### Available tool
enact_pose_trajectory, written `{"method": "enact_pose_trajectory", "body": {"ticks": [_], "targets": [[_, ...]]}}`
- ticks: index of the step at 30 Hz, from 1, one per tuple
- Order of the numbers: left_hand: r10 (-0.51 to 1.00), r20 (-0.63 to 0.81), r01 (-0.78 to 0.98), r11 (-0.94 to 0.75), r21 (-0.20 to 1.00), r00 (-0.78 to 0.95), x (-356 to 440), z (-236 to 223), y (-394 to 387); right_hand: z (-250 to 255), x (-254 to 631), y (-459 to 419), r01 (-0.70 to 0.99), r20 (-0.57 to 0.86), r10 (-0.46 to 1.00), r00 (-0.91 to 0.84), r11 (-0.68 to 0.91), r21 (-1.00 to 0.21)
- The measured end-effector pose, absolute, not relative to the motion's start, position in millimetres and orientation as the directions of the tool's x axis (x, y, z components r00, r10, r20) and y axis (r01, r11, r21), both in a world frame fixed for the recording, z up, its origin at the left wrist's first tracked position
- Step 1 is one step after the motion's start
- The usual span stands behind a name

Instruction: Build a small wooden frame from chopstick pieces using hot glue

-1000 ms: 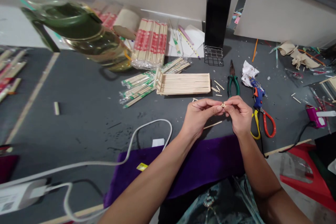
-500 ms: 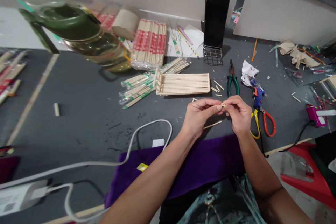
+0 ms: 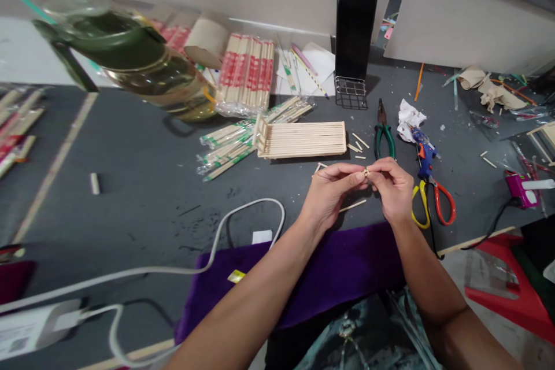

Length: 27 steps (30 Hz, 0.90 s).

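Beige piece [image 3: 366,173], tiny — pinched between left hand [image 3: 332,189] and right hand [image 3: 394,189], tip to tip. White box [image 3: 41,328]: printing illegible.

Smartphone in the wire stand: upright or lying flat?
Upright: the smartphone stands on its short end in the wire stand, its dark face toward the camera.

Free tabletop [image 3: 143,202] left of hands [image 3: 329,188], beyond cable [image 3: 147,270]; pliers [image 3: 382,121] obstruct ahead, apparently close.
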<state>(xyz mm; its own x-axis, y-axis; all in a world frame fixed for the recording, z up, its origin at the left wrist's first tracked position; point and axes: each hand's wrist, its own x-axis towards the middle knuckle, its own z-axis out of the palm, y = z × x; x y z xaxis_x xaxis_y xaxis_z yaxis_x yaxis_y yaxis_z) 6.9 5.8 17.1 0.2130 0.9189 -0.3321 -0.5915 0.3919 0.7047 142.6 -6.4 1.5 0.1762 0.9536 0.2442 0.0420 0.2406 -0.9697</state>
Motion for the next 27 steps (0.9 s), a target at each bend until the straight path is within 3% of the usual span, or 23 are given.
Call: {"method": "enact_pose_trajectory", "body": {"ticks": [12,27], "targets": [[0.916,-0.340,-0.638,0.394,0.662,0.213,10.1,17.7,4.2,2.7,138.6,-7.2,0.006,0.209,0.958,0.198,0.212,-0.977],[0.949,-0.276,-0.579,0.313,0.753,0.154,10.4,19.5,1.0,0.3,138.3,-7.5,-0.003,0.212,0.953,0.217,0.218,-0.976]]}}
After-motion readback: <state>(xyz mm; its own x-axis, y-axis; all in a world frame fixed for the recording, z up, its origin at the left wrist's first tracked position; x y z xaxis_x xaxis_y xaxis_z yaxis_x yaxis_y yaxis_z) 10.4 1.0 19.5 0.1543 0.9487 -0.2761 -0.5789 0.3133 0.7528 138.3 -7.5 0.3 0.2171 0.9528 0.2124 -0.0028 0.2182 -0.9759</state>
